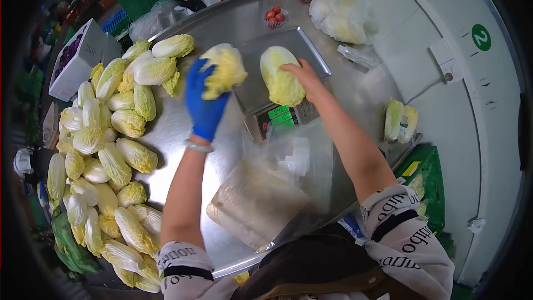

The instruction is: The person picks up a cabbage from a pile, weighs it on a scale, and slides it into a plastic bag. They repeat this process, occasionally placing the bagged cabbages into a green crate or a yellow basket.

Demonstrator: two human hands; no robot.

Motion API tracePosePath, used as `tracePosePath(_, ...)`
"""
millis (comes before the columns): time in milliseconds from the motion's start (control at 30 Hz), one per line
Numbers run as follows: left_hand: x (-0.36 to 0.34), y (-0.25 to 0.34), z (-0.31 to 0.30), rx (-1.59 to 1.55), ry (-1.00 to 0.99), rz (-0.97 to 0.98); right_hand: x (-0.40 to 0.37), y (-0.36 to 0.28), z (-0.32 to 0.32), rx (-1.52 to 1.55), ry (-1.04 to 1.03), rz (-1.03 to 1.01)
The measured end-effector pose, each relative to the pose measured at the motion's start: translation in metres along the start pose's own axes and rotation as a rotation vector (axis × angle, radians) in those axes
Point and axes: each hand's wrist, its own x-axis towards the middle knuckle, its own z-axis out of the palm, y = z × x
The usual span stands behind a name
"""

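My left hand [206, 100], in a blue glove, has its fingers round a yellowish cabbage [226, 69] in the air, left of the scale's metal tray [252, 58]; both are slightly blurred. With bare fingers, my right hand [304, 80] holds the right side of a pale green cabbage [280, 75] over the tray. Whether that cabbage rests on the tray I cannot tell. Green digits show on the scale's display [280, 115]. Clear plastic bags [258, 203] lie on the steel table in front of the scale.
Many cabbages [114, 164] are heaped along the table's left side. A white box [83, 58] stands behind them. Small tomato packs [275, 16] and a bag of produce [344, 14] sit at the back. Wrapped cabbages [401, 121] lie at the right edge, above a green crate [430, 183].
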Motion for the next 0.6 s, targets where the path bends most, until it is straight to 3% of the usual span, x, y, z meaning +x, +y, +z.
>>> tracePosePath(33,-0.004,0.0,0.021,0.024,-0.034,0.056,-0.006,0.005,-0.015,0.267,-0.07,0.069)
tracePosePath(100,-0.017,0.0,0.049,0.141,-0.155,0.166,-0.046,0.026,-0.036,0.511,-0.059,0.066)
tracePosePath(267,-0.057,0.01,0.052,0.422,-0.624,0.476,-0.184,0.069,-0.046,0.454,-0.285,0.135)
tracePosePath(300,-0.06,0.028,0.037,0.324,-0.634,0.348,-0.212,0.068,-0.032,0.385,-0.369,0.161)
tracePosePath(400,-0.088,0.051,-0.018,0.231,-0.421,0.005,-0.253,0.098,0.014,0.02,-0.519,0.019)
tracePosePath(433,-0.105,0.054,-0.04,0.248,-0.309,-0.111,-0.261,0.12,0.032,0.035,-0.546,0.014)
tracePosePath(467,-0.128,0.054,-0.063,0.265,-0.192,-0.225,-0.267,0.135,0.047,-0.188,-0.524,-0.092)
tracePosePath(600,-0.284,0.051,-0.153,-0.105,0.475,-1.017,-0.275,0.185,0.09,-0.668,-0.39,-0.281)
